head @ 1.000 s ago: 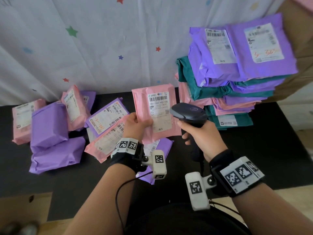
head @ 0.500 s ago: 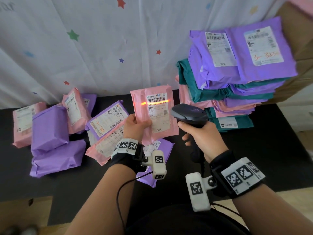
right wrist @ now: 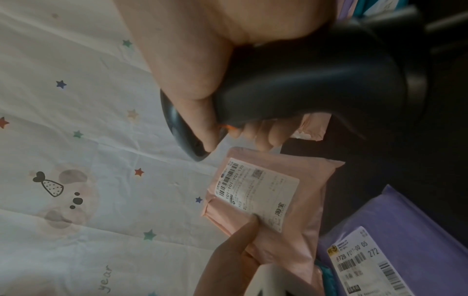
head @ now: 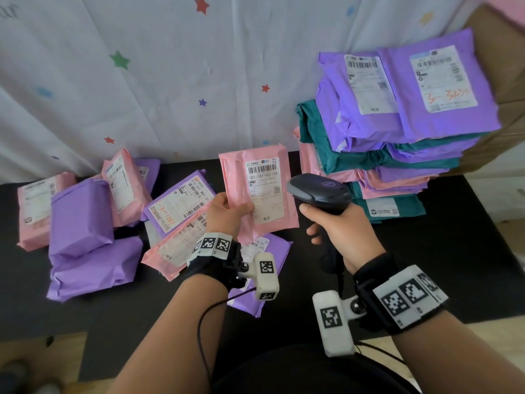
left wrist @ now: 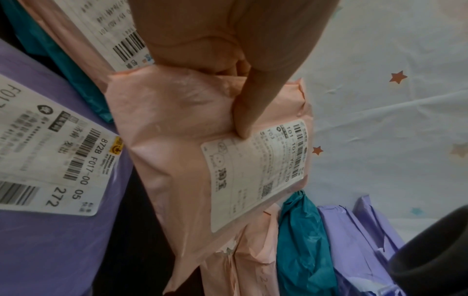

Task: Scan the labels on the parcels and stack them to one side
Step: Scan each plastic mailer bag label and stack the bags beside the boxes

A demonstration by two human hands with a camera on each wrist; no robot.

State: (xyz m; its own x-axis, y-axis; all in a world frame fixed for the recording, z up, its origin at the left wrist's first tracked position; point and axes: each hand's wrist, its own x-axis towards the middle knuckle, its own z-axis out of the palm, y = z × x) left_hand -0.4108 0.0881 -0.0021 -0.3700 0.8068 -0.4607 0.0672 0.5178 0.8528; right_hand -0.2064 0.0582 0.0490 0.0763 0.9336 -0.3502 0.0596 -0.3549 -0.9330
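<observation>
Gone is the orange scan line that crossed the barcode half a second ago; otherwise both hands sit almost where they were.

Nearest the body, the right hand point(head: 345, 233) is wrapped around the handle of the black scanner point(head: 319, 193), fingers curled round the grip, with the scanner's head pointing left toward the held parcel. Just to its left, the left hand point(head: 227, 213) clamps the pink parcel point(head: 257, 191) by its lower left corner, thumb pressed on the front at the edge of the white label point(head: 265, 189) and fingers behind. This parcel is held upright above the black table point(head: 454, 251), label facing the person, barcode at the top.

Below the left wrist a purple parcel point(head: 272, 251) lies flat on the table, its label partly showing. Farther left lies a loose spread of unsorted parcels point(head: 93, 223), pink and purple, some overlapping, several label-up.

Beyond the scanner, at the right rear of the table, stands the stack of parcels point(head: 397, 132): teal, pink and purple layers with two purple ones on top, labels up. Behind everything hangs a white cloth with coloured stars point(head: 170, 81).
</observation>
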